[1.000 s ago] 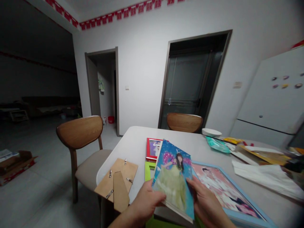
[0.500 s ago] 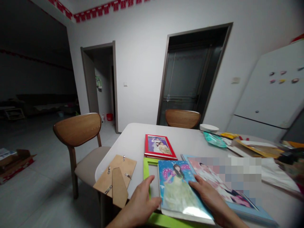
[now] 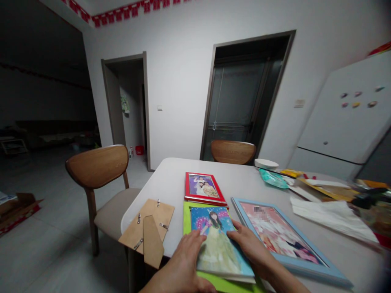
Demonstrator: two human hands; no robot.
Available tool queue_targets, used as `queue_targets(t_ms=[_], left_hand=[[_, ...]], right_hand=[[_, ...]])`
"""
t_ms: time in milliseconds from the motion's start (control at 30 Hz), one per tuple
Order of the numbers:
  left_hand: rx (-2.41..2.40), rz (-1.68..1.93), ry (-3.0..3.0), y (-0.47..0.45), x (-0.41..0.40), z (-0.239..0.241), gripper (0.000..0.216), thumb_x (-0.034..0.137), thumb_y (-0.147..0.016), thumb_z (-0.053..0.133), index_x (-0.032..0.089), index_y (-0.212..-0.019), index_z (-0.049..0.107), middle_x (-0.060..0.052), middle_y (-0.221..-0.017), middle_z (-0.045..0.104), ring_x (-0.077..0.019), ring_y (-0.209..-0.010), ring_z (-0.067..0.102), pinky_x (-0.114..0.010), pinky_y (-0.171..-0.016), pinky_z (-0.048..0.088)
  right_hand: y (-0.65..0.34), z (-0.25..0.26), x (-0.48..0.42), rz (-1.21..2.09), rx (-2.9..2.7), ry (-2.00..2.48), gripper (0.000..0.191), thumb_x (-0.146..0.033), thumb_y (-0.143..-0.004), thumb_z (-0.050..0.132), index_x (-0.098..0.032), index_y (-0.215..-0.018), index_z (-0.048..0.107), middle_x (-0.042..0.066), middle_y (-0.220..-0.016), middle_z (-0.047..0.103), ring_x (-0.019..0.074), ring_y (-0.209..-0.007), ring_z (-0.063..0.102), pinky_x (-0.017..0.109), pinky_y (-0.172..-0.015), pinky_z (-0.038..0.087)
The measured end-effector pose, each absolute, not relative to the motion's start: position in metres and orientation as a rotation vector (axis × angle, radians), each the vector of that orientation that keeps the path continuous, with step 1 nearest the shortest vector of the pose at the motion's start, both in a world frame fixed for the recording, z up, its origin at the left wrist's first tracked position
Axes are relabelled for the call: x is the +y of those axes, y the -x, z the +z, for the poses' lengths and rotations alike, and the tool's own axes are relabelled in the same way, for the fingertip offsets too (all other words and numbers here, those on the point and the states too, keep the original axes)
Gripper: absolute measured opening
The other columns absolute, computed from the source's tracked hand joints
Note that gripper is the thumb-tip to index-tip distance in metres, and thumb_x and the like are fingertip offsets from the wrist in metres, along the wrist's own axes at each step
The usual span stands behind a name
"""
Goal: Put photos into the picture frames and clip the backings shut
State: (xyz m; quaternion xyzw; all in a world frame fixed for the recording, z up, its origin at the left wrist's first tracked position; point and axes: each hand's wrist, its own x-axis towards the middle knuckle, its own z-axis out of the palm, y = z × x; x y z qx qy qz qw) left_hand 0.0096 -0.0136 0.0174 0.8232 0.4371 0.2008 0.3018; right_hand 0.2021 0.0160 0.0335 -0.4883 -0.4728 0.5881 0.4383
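A glossy photo (image 3: 218, 244) of a figure in a pale green dress on a blue ground lies flat inside a lime-green picture frame (image 3: 187, 213) near the table's front edge. My left hand (image 3: 185, 262) rests open on the photo's left edge, fingers flat. Along the photo's right edge lies my right hand (image 3: 252, 250), its fingers stretched out on it. A wooden frame backing (image 3: 149, 226) with metal clips and a stand lies left of the green frame, overhanging the table corner.
A red-framed photo (image 3: 203, 187) lies behind the green frame, a large blue-framed picture (image 3: 282, 238) to its right. Papers, a teal packet (image 3: 273, 179) and a white dish (image 3: 266, 163) crowd the white table's (image 3: 171, 179) far right. Wooden chairs stand left (image 3: 97, 171) and behind (image 3: 233, 151).
The photo, held up tilted above the table a second ago, has been lowered and laid flat into the green frame. Both hands went from gripping its edges to lying flat on it.
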Motion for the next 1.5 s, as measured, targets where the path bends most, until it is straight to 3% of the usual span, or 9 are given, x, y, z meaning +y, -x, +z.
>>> queue_targets(t_ms=[133, 267, 467, 567, 667, 933, 1100, 1333, 1500], left_hand=[[1.143, 0.499, -2.22, -0.01, -0.014, 0.018, 0.094, 0.041, -0.049, 0.074, 0.011, -0.126, 0.03, -0.017, -0.134, 0.025, -0.0297, -0.124, 0.018, -0.046, -0.1, 0.016], [1.082, 0.453, -2.282, -0.01, -0.016, 0.02, 0.087, 0.044, -0.053, 0.07, 0.012, -0.124, 0.033, -0.017, -0.133, 0.028, -0.0297, -0.123, 0.02, -0.049, -0.1, 0.012], [1.075, 0.469, -2.281, -0.009, -0.016, 0.018, 0.083, 0.046, -0.054, 0.068, 0.014, -0.123, 0.035, -0.016, -0.133, 0.029, -0.029, -0.122, 0.023, -0.049, -0.1, 0.011], [1.049, 0.515, -2.299, -0.01, -0.016, 0.016, 0.079, 0.044, -0.056, 0.068, 0.017, -0.123, 0.036, -0.013, -0.129, 0.037, -0.0275, -0.12, 0.029, -0.048, -0.101, 0.011], [1.042, 0.524, -2.295, -0.01, -0.019, 0.02, 0.077, 0.041, -0.056, 0.069, 0.018, -0.122, 0.037, -0.012, -0.127, 0.041, -0.0275, -0.118, 0.033, -0.047, -0.101, 0.011], [1.48, 0.592, -2.217, 0.061, -0.024, 0.034, 0.073, 0.024, -0.058, 0.063, 0.025, -0.125, 0.032, -0.006, -0.136, 0.026, -0.021, -0.124, 0.019, -0.042, -0.102, 0.012], [1.817, 0.491, -2.128, 0.111, -0.018, 0.023, 0.073, 0.026, -0.052, 0.065, 0.018, -0.12, 0.041, -0.012, -0.133, 0.03, -0.0244, -0.123, 0.024, -0.041, -0.1, 0.017], [1.64, 0.539, -2.062, 0.096, -0.02, 0.027, 0.073, 0.023, -0.052, 0.066, 0.018, -0.12, 0.041, -0.01, -0.13, 0.037, -0.0244, -0.119, 0.032, -0.034, -0.099, 0.024], [1.41, 0.785, -1.946, 0.101, -0.025, 0.026, 0.063, 0.018, -0.061, 0.06, 0.019, -0.121, 0.041, -0.007, -0.122, 0.048, -0.0225, -0.11, 0.044, -0.032, -0.093, 0.033]], right_hand=[[-0.205, 0.034, 0.018, 1.372, -1.273, 1.318, 0.042, -0.023, -0.061, 0.043, -0.017, -0.101, 0.053, 0.003, -0.074, 0.068, 0.0201, -0.066, 0.063, 0.03, -0.062, 0.047], [-0.209, 0.031, 0.026, 1.007, -1.528, 1.45, 0.035, -0.027, -0.062, 0.044, -0.018, -0.093, 0.059, 0.003, -0.08, 0.067, 0.0213, -0.075, 0.061, 0.029, -0.067, 0.045], [-0.215, 0.01, 0.038, 0.257, -1.834, 1.633, 0.045, -0.027, -0.069, 0.044, -0.013, -0.111, 0.048, 0.012, -0.103, 0.059, 0.0226, -0.091, 0.054, 0.032, -0.083, 0.038], [-0.22, -0.005, 0.039, 0.091, -1.964, 1.645, 0.048, -0.029, -0.069, 0.046, -0.012, -0.113, 0.047, 0.013, -0.113, 0.052, 0.0233, -0.104, 0.046, 0.035, -0.091, 0.032], [-0.224, -0.01, 0.035, 0.08, -2.042, 1.651, 0.048, -0.03, -0.07, 0.045, -0.01, -0.113, 0.048, 0.014, -0.117, 0.05, 0.0235, -0.108, 0.043, 0.036, -0.094, 0.03], [-0.213, 0.009, 0.024, 0.132, -2.09, 1.636, 0.037, -0.028, -0.07, 0.047, -0.015, -0.103, 0.058, 0.013, -0.112, 0.053, 0.0257, -0.105, 0.045, 0.04, -0.091, 0.032], [-0.158, 0.03, 0.015, 0.34, -2.158, 1.399, 0.035, -0.027, -0.073, 0.044, -0.013, -0.102, 0.059, 0.013, -0.107, 0.056, 0.0231, -0.101, 0.047, 0.036, -0.091, 0.031], [-0.077, 0.026, 0.016, 0.413, -2.299, 1.233, 0.041, -0.034, -0.069, 0.05, -0.019, -0.107, 0.053, 0.009, -0.1, 0.056, 0.0223, -0.093, 0.047, 0.033, -0.082, 0.034], [-0.06, 0.017, 0.02, 0.314, -2.323, 1.363, 0.061, -0.049, -0.056, 0.058, -0.02, -0.109, 0.048, 0.009, -0.098, 0.053, 0.0253, -0.089, 0.045, 0.038, -0.077, 0.033]])
